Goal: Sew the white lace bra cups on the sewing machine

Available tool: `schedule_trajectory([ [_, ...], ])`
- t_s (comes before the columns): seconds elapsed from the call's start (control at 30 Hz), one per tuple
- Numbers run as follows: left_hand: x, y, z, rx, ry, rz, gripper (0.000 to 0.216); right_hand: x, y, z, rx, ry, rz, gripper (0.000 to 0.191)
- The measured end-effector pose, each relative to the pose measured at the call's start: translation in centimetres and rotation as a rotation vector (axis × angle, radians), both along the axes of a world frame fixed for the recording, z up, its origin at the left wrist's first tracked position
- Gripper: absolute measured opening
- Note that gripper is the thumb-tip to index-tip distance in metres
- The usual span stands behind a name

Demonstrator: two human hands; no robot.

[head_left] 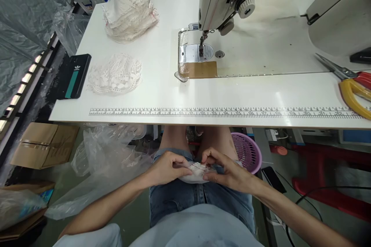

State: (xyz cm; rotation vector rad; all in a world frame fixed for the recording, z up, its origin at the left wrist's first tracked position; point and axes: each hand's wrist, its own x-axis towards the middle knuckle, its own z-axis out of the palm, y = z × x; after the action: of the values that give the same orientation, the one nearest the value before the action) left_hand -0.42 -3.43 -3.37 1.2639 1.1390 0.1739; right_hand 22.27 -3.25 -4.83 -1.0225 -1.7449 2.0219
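Pinch the white lace (198, 167) lightly, left hand (166, 166) and right hand (228, 171) both nearly closed on it, off the desk's (162, 92) near edge.

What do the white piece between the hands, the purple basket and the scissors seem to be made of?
White piece: probably thin, matte fabric with lace, judging by its openwork; the fibre cannot be told.
Purple basket: likely smooth moulded plastic, given even colour and regular holes.
Scissors: blades apparently metal, with grey shine; handles perhaps plastic or coated, from their solid yellow and red.
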Motion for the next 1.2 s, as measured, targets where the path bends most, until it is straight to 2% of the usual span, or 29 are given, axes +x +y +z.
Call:
schedule_trajectory([
  [0.1, 0.0, -0.6, 0.1, 0.420, 0.116, -0.115, 0.019, -0.4, -0.5, 0.2, 0.197, -0.105, -0.053, 0.019],
  [0.2, 0.0, -1.4, -0.2, 1.004, 0.120, -0.222, 0.022, -0.8, -0.9, 0.1, 0.490, -0.176, -0.091, 0.012],
  [0.27, 0.0, -1.6, -0.3, 1.373, 0.103, -0.241, 0.018, -0.9, -0.9, -0.1, 0.699, -0.159, -0.136, 0.012],
  [0.33, 0.2, -1.7, -0.2, 1.622, 0.107, -0.241, 0.013, -1.0, -0.9, -0.4, 0.813, -0.103, -0.197, 0.013],
  [0.37, 0.4, -1.6, -0.1, 1.691, 0.118, -0.249, 0.011, -1.1, -0.8, -0.5, 0.831, -0.076, -0.230, 0.014],
  [0.43, 0.6, -1.4, 0.3, 1.758, 0.142, -0.266, 0.011, -1.1, -0.7, -0.7, 0.827, -0.038, -0.271, 0.015],
  [0.6, 0.8, -1.0, 0.8, 1.799, 0.158, -0.308, 0.013, -1.1, -0.6, -0.8, 0.806, 0.015, -0.302, 0.016],
  [0.87, 0.3, -1.5, 0.0, 1.851, 0.153, -0.376, 0.008, -1.5, -0.5, -0.6, 0.762, 0.062, -0.353, 0.017],
  [1.2, 0.1, -1.5, -0.5, 1.877, 0.141, -0.412, 0.003, -1.6, -0.4, -0.8, 0.621, 0.124, -0.386, 0.015],
])
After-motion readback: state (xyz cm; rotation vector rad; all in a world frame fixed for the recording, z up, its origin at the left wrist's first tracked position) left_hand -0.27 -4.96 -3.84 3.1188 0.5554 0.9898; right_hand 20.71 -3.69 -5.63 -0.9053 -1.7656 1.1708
